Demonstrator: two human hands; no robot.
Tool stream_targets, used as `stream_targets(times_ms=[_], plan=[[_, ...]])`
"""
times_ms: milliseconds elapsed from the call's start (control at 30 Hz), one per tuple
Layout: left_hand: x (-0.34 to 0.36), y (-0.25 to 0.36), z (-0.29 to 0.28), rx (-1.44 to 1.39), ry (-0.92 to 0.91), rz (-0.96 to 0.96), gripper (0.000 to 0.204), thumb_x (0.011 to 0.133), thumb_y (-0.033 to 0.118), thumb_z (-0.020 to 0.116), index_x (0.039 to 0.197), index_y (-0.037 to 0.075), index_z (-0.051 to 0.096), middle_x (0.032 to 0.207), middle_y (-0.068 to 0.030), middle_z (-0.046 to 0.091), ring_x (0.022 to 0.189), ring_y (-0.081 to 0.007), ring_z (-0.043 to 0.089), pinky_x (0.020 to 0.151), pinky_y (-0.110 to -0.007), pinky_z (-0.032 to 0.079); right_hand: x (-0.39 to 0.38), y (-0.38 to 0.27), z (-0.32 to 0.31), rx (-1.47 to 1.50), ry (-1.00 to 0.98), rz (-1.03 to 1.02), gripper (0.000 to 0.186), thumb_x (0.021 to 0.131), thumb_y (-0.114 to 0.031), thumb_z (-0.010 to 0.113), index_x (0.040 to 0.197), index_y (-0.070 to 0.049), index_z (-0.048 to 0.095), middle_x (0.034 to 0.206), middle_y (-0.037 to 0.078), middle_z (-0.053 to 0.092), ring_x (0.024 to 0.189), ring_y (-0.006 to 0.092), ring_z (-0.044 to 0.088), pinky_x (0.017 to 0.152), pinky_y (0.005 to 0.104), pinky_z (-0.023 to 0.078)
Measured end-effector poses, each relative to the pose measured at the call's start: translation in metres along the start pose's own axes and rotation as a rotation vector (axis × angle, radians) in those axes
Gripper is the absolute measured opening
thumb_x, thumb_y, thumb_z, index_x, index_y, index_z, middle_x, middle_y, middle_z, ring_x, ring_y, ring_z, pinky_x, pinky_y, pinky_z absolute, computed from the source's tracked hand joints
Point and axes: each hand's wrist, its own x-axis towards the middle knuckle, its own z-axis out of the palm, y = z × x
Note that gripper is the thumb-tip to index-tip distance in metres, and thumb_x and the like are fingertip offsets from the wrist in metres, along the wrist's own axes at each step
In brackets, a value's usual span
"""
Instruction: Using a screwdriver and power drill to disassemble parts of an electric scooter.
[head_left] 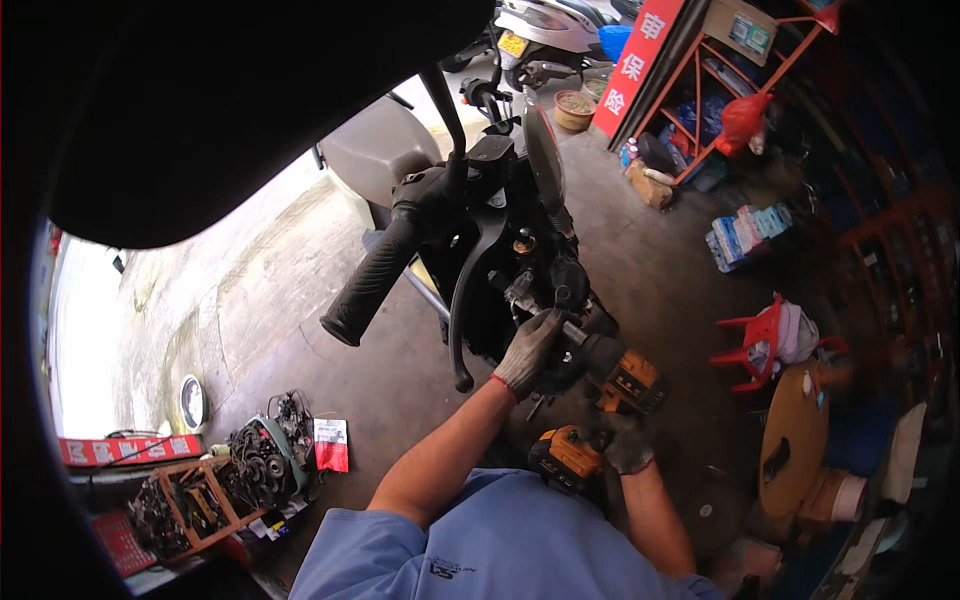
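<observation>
Here, left hand (528, 350) and right hand (628, 450) clamped on yellow drill (628, 380), red sign (634, 62) behind.

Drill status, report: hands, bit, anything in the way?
Left hand steadying the drill nose at the scooter handlebar housing. Right hand on drill grip. Brake lever alongside; bit tip hidden.

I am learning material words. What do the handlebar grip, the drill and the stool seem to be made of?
Handlebar grip: probably rubber, matte black with ribbed texture. Drill: likely hard plastic, its yellow and black casing smooth. Stool: apparently moulded plastic, uniform glossy red.
</observation>
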Motion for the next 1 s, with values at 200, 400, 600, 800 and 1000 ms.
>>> stream_targets(times_ms=[200,400,600,800,1000], plan=[[-0.003,0.01,0.004,-0.012,-0.056,0.077,0.045,0.1,0.044,0.049,0.121,0.006,0.06,0.091,0.0027,0.06,0.07,-0.0033,0.051,0.059,-0.019,0.041,-0.002,0.012,0.015,0.063,0.001,-0.098,0.029,0.085,0.002,0.061,0.113,-0.004,0.055,0.085,0.006,0.061,0.065,0.0106,0.059,0.054,0.0208,0.045],[0.005,0.005,-0.001,0.076,-0.049,0.162,0.047,0.1,0.046,0.049,0.121,0.005,0.06,0.089,0.0035,0.058,0.069,-0.004,0.049,0.06,-0.021,0.041,0.004,0.022,-0.003,-0.054,-0.035,-0.087,0.027,0.086,0.002,0.06,0.111,-0.003,0.055,0.079,0.003,0.059,0.065,0.0093,0.057,0.055,0.0213,0.045],[0.017,-0.006,-0.027,0.143,0.042,0.098,0.05,0.099,0.046,0.051,0.122,0.002,0.059,0.089,0.0005,0.059,0.073,-0.0055,0.053,0.062,-0.023,0.043,0.036,0.019,-0.002,-0.097,0.02,-0.107,0.028,0.083,-0.007,0.064,0.109,-0.007,0.055,0.075,0.001,0.056,0.055,0.0082,0.053,0.047,0.0219,0.041],[0.049,-0.032,-0.095,0.517,0.408,0.42,0.038,0.092,0.023,0.052,0.119,-0.002,0.059,0.094,-0.0101,0.067,0.084,-0.0164,0.062,0.074,-0.033,0.051,0.092,0.011,0.011,-0.234,0.012,-0.082,0.04,0.08,-0.004,0.066,0.118,-0.007,0.054,0.087,0.004,0.058,0.062,0.0143,0.059,0.053,0.0277,0.051],[0.037,0.038,-0.107,0.879,0.562,0.355,0.032,0.092,0.023,0.048,0.111,0.0,0.059,0.107,-0.0285,0.063,0.108,-0.0429,0.06,0.095,-0.048,0.046,0.149,-0.001,0.023,-0.257,-0.014,-0.128,0.042,0.078,0.005,0.059,0.119,-0.006,0.054,0.093,0.005,0.06,0.068,0.0155,0.062,0.057,0.0269,0.052]])
